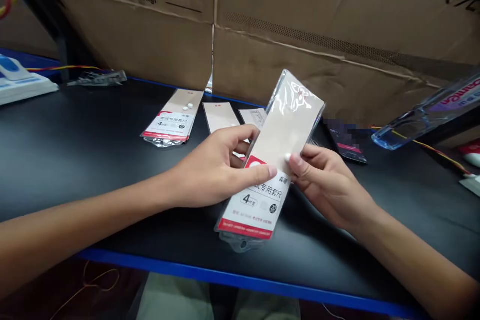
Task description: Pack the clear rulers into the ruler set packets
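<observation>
Above the front of the black table, I hold a ruler set packet (287,125) tilted up with both hands. It is a clear sleeve with a beige upper part, a white label with red bands and a hang hole at its lower end. My left hand (225,167) is closed on its left side, thumb flat across the label. My right hand (328,180) grips the right edge, thumb on the front beside a small white round piece (287,157). Another ruler set packet (174,117) lies at back left with small white pieces on it. Behind my left hand is a partly hidden packet (219,114).
Cardboard (150,40) stands along the back. A phone-like dark slab (347,142) and a clear plastic bottle (423,107) are at right. A white device (26,82) and crumpled clear plastic (99,78) lie at left. The table's blue front edge (180,270) runs below my arms.
</observation>
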`<state>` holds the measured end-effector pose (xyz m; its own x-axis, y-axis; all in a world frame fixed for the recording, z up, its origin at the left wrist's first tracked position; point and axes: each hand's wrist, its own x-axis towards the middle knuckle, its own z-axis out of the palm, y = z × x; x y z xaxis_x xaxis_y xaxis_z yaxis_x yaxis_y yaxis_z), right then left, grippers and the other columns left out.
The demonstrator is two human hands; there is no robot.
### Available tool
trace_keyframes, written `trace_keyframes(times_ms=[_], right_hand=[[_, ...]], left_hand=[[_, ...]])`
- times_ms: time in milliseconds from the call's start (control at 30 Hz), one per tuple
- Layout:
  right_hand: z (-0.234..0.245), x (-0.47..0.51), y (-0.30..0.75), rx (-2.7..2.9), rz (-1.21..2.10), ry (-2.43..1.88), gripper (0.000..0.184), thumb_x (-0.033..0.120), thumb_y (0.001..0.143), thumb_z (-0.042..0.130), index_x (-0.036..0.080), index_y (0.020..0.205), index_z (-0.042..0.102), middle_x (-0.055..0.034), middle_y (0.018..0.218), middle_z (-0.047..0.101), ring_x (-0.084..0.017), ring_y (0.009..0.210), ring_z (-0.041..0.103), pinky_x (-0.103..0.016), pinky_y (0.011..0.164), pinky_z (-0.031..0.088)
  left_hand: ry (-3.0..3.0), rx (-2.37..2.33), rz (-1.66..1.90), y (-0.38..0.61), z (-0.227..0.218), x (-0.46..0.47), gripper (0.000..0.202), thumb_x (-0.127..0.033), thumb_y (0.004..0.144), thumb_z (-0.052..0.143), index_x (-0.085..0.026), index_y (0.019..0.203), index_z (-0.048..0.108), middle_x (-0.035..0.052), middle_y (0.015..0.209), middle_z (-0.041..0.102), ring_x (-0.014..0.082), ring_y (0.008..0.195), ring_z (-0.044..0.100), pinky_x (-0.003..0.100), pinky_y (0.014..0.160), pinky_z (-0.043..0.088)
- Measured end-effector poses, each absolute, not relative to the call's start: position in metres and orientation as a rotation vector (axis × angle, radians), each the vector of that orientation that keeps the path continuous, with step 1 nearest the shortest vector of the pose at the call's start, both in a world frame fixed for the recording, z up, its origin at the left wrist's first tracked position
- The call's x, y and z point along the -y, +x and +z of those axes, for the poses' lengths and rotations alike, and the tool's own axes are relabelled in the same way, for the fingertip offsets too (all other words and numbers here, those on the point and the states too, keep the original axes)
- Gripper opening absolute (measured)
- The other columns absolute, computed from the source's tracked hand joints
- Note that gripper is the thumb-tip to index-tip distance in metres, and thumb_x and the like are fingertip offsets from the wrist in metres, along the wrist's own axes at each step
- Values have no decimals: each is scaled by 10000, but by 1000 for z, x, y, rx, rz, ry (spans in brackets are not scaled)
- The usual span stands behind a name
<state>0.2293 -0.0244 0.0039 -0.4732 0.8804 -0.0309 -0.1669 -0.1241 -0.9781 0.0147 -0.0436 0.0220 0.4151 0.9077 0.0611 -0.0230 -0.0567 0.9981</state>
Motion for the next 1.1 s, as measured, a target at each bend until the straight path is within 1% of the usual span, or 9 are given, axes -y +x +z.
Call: trace_keyframes(times_ms=[67,233,400,567,700,767,900,1000,1100], right_hand=[[3,24,229,1337,1730,-852,218,293,908,742,231,1112,787,-79,1149,785,-265,1063,732,-396,928,588],[6,14,239,1294,1654,-909,212,292,862,782,222,1062,790,-72,1072,800,-271,988,749,-416,906,596],[10,-3,257,1273,1479,-1003,154,292,852,796,217,986,792,-55,949,806,-222,845,749,-355,807,606],[8,6,246,1322,1754,-1012,339,452,870,766,198,1094,766,-87,935,783,-201,737,715,-316,652,599],[8,11,237,1413,1811,-1016,334,326,808,838,187,1098,748,-35,875,732,-104,638,612,-206,583,539],[6,6,241,1429,1674,-1118,423,322,810,831,188,1191,706,-17,840,716,-90,608,578,-187,550,511],[-1,-9,255,1629,1191,-1464,794,445,811,816,177,1479,479,34,616,641,-139,495,563,-232,441,454],[-1,-10,260,1874,892,-1567,698,548,844,742,168,1404,571,12,609,647,-161,427,556,-279,406,415],[2,-6,259,2037,416,-1554,548,545,843,728,183,1252,684,-55,824,720,-167,494,608,-331,519,487]], left_hand=[[1441,-806,907,15,22,46,320,-207,790,797,-195,1072,644,0,930,753,182,818,753,234,669,629],[1547,-786,633,13,23,53,297,-352,861,752,-227,1107,643,1,845,730,161,697,709,219,555,562],[1516,-758,414,14,20,53,243,-414,945,645,-196,1048,674,0,699,674,114,562,637,198,491,494],[1197,-741,504,15,14,44,317,-447,908,701,-155,980,601,16,664,699,96,491,622,162,427,434],[1169,-791,558,13,12,39,387,-526,908,680,-151,982,623,16,626,682,109,507,642,163,437,442],[1212,-817,510,13,13,39,400,-550,913,658,-151,916,630,13,607,668,105,485,622,168,429,434],[1348,-893,475,12,14,40,327,-465,877,707,-161,796,617,-6,614,648,94,484,591,173,424,400],[1501,-984,536,8,16,37,233,-389,883,672,-171,807,645,-17,639,639,92,501,571,198,468,414],[1778,-1142,696,0,18,30,223,-358,900,609,-173,799,683,0,674,656,116,576,588,239,554,439]])
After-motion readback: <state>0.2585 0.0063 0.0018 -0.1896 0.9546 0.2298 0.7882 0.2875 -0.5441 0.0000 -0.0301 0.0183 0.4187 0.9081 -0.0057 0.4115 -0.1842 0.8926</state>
